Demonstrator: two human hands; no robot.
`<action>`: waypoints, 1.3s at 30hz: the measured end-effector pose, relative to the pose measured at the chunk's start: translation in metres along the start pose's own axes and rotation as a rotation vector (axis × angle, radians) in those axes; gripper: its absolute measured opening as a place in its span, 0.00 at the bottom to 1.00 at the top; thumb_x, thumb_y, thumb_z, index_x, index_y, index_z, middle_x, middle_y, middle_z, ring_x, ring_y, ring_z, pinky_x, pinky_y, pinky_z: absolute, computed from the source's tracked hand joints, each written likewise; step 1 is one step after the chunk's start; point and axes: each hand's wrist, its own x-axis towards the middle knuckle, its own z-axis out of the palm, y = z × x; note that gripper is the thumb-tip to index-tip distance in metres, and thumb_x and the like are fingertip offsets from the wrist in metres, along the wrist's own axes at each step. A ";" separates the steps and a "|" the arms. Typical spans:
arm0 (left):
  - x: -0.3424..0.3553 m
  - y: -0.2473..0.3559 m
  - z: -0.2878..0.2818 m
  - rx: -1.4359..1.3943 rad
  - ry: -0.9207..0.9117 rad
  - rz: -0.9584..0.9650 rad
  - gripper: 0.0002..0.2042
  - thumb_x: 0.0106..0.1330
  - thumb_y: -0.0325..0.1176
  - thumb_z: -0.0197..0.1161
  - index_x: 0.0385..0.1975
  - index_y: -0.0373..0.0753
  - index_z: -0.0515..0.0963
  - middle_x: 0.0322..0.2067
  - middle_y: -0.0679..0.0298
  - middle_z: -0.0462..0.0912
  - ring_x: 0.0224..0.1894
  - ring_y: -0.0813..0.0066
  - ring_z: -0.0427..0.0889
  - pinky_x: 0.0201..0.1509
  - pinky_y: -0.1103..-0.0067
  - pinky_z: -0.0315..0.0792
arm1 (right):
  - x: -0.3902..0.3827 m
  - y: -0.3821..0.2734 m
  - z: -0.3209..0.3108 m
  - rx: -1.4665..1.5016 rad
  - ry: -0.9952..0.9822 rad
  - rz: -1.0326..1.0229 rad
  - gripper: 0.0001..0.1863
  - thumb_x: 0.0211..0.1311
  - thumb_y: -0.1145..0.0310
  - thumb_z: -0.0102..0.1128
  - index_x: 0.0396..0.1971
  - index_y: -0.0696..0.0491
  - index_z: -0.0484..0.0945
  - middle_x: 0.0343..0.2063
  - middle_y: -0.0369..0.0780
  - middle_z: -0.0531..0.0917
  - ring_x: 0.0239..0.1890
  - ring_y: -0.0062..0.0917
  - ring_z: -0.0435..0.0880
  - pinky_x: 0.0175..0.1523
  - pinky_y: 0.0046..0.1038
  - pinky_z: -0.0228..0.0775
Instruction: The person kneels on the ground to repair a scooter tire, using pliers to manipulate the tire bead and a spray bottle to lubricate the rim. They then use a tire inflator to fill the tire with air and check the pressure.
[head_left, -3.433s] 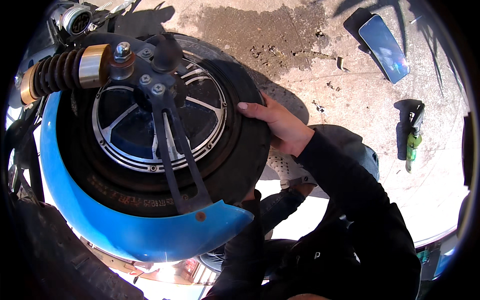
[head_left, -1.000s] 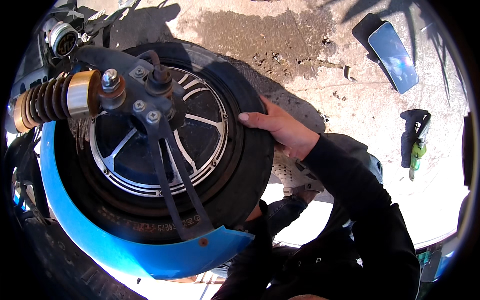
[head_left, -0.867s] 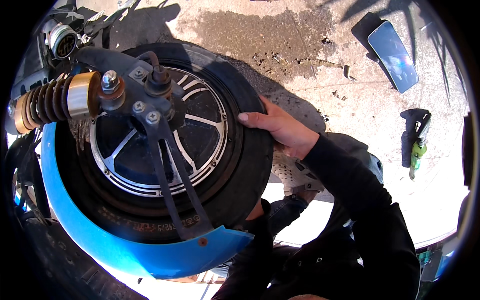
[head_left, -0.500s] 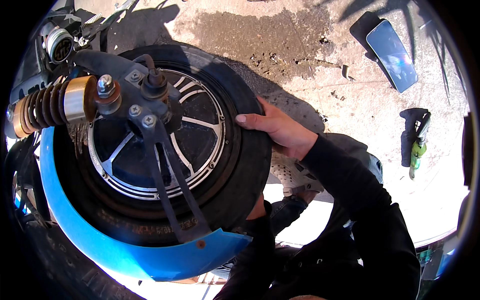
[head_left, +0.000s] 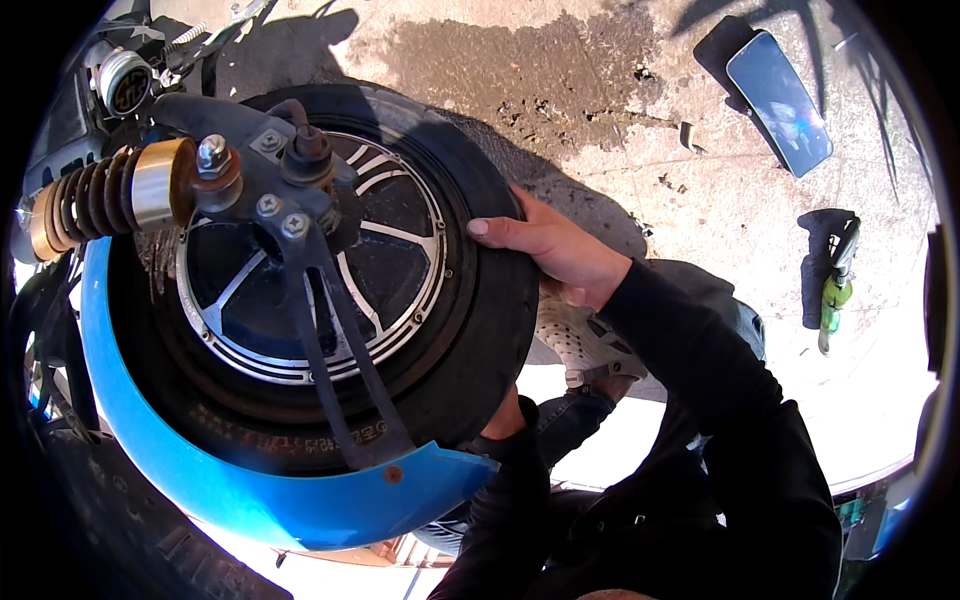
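A black tyre on a wheel with a dark hub and silver spokes fills the left half of the head view. My right hand grips the tyre's right edge, its thumb flat on the sidewall and its fingers curled out of sight over the tread. Of my left hand, only the wrist shows at the tyre's lower right edge; the fingers are hidden behind the wheel. A blue mudguard curves around the wheel's lower left. A dark forked bracket runs from the axle to it.
A rusty coil spring shock absorber is bolted to the bracket at the left. On the concrete ground lie a phone and a green-handled tool. A perforated light shoe shows below my right wrist.
The whole view has shifted slightly, so everything appears a little higher. My right hand keeps its hold on the tyre, and slightly more of my left wrist shows.
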 end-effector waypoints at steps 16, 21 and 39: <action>0.012 0.034 0.014 -1.102 0.067 -0.520 0.27 0.69 0.31 0.64 0.66 0.32 0.68 0.67 0.53 0.69 0.69 0.58 0.68 0.75 0.67 0.58 | 0.001 0.001 -0.002 0.006 -0.022 -0.041 0.37 0.66 0.63 0.66 0.69 0.57 0.57 0.60 0.43 0.75 0.60 0.26 0.77 0.67 0.31 0.70; 0.037 0.041 0.006 -2.213 0.141 -0.869 0.27 0.72 0.42 0.60 0.65 0.33 0.68 0.66 0.55 0.70 0.68 0.61 0.69 0.75 0.67 0.62 | -0.005 -0.002 -0.002 -0.009 -0.030 -0.069 0.36 0.68 0.62 0.64 0.69 0.56 0.58 0.61 0.43 0.75 0.61 0.26 0.77 0.67 0.31 0.69; 0.044 0.046 -0.005 -2.316 0.340 -1.095 0.21 0.75 0.36 0.53 0.61 0.27 0.70 0.63 0.50 0.73 0.65 0.58 0.72 0.72 0.65 0.65 | -0.005 0.009 0.002 0.038 0.053 -0.042 0.24 0.66 0.64 0.66 0.58 0.57 0.72 0.50 0.40 0.84 0.50 0.24 0.86 0.59 0.28 0.79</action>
